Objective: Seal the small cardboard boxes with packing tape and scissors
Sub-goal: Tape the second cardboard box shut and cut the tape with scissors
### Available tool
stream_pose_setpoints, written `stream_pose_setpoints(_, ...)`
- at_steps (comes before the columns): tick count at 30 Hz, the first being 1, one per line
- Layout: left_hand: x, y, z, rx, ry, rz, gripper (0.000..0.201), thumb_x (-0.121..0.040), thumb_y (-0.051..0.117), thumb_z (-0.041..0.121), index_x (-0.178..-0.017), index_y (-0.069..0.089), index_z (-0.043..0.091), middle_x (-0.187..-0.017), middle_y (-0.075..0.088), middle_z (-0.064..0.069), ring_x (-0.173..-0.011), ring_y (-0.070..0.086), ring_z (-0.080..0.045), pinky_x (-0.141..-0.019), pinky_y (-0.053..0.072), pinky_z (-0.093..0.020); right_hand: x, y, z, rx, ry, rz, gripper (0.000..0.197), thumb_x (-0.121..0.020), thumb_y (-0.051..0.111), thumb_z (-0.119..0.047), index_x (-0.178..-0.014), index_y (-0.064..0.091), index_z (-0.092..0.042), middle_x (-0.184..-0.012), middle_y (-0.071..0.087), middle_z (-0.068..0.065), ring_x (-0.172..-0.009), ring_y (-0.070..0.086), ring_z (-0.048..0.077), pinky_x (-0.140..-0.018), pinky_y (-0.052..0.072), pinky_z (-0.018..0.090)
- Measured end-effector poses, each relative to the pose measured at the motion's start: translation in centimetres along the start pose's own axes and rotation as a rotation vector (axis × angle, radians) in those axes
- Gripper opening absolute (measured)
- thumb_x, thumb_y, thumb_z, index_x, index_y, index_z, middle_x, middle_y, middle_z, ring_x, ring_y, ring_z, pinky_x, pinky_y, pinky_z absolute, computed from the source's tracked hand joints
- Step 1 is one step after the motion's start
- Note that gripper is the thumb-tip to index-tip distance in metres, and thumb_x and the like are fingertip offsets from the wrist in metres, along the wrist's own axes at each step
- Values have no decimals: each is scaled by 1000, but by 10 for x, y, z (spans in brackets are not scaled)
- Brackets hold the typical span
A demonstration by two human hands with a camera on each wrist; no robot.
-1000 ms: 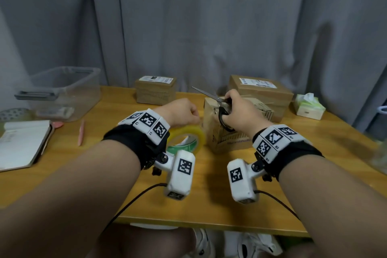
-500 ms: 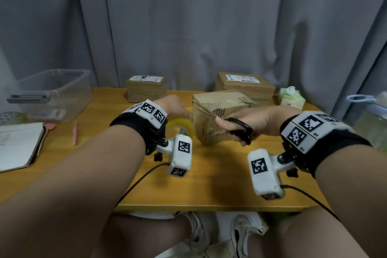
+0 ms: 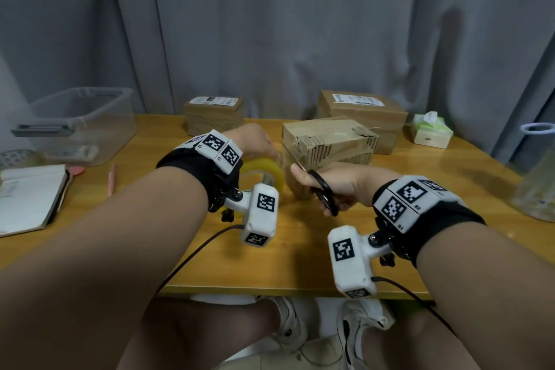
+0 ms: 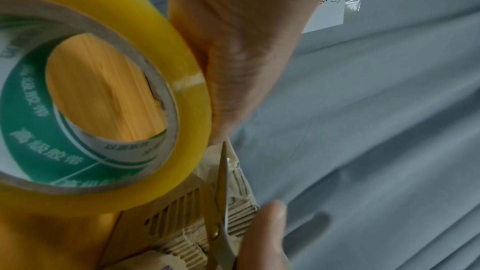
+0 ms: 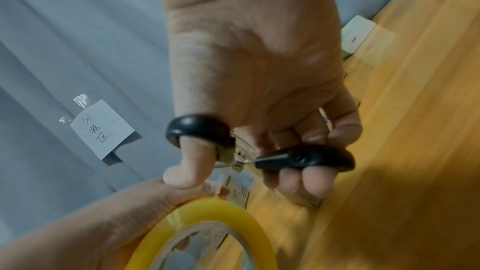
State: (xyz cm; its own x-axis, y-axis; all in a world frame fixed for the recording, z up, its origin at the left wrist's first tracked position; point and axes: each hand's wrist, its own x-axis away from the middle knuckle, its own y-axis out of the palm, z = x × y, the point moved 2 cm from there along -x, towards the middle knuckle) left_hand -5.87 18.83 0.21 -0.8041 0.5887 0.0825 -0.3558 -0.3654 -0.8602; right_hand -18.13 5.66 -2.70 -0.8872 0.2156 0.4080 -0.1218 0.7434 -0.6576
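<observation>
A person sits at a light wooden table (image 3: 270,264) in front of a grey curtain (image 3: 270,39). Their left hand (image 3: 255,144) is wrapped around a roll of yellowish clear packing tape with a green-printed cardboard core (image 3: 264,173), holding it on edge just left of a small brown corrugated cardboard box (image 3: 330,141) at the middle of the table. Their right hand (image 3: 339,186) holds a pair of scissors with black loop handles and pale metal blades (image 3: 322,194), thumb through one loop and fingers curled through the other. In the left wrist view the blades lie nearly closed, pointing up along the box's near left corner, right beside the roll. A short strip of tape appears to run from roll to box there, though it is too clear to make out fully.

This looks like the cutting step. The blade tips sit very near the left hand's fingers, so a hurried snip could nick them. If the tape goes slack, it may fold and stick to itself or the blades.

Two more brown labelled boxes (image 3: 213,114) (image 3: 363,117) stand at the back, with a clear plastic bin (image 3: 78,123) to the left and a green tissue pack (image 3: 431,129) to the right.
</observation>
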Motion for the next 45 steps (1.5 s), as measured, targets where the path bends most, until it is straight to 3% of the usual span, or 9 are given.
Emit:
stream_pose_setpoints(7,-1,1,-5,17,-9,36,27,-88,64,25,-107,69,7,-108,66,-11,-104,60,-25,-93,50,-37,-7,2,9,-28,-154,87,56,-83,54,-63,-70,54,-9,-50,57,1,-43,53,13,-54,43,24)
stream_pose_setpoints(15,-2,4,-5,-5,-3,53,26,-91,58,20,-111,66,6,-110,64,-12,-106,60,-28,-95,49,-39,-18,1,19,46,-105,154,56,-76,71,-54,-97,66,-2,-55,59,1,-45,55,12,-50,47,23)
stream_pose_setpoints(19,-2,4,-14,98,2,112,17,-88,59,15,-99,69,6,-89,62,-7,-85,57,-21,-80,50,-31,-19,17,19,316,-66,127,54,-77,71,-53,-118,61,-18,-96,64,3,-85,62,20,-75,51,27)
stream_pose_setpoints(23,2,3,-22,200,41,162,12,-88,61,12,-93,70,7,-76,60,1,-72,53,-10,-63,44,-18,-29,32,9,605,22,105,67,-79,71,-50,-128,53,-7,-113,58,8,-102,56,26,-87,47,31)
stream_pose_setpoints(31,3,0,-26,221,37,118,9,-87,63,16,-90,71,12,-83,64,1,-80,58,-14,-76,50,-26,-32,28,10,573,-39,76,62,-84,71,-30,-141,44,-25,-141,47,-1,-126,47,23,-99,40,29)
stream_pose_setpoints(35,1,2,-23,201,40,101,8,-87,64,18,-88,70,13,-82,64,1,-80,59,-14,-74,50,-26,-25,10,3,545,-98,194,12,-87,58,-16,-94,66,-11,-96,67,5,-87,63,22,-70,53,29)
stream_pose_setpoints(37,1,3,-21,184,41,100,9,-87,64,18,-89,70,13,-84,65,0,-81,58,-14,-71,48,-24,-14,-5,-11,410,-191,459,17,-89,53,-22,-78,63,-13,-76,65,2,-76,64,22,-64,53,31)
stream_pose_setpoints(40,0,3,-18,157,37,114,11,-86,64,17,-92,70,9,-86,64,-3,-83,57,-16,-71,46,-25,-5,-20,-32,433,-413,861,26,-92,45,-36,-104,61,-20,-100,62,-1,-99,57,22,-82,45,34)
stream_pose_setpoints(45,-1,4,-14,132,27,103,14,-85,66,18,-94,70,7,-86,63,-5,-84,57,-18,-77,47,-28,-48,-12,-36,577,-215,607,72,-96,21,-60,-152,21,-14,-159,18,9,-147,13,24,-120,5,42)
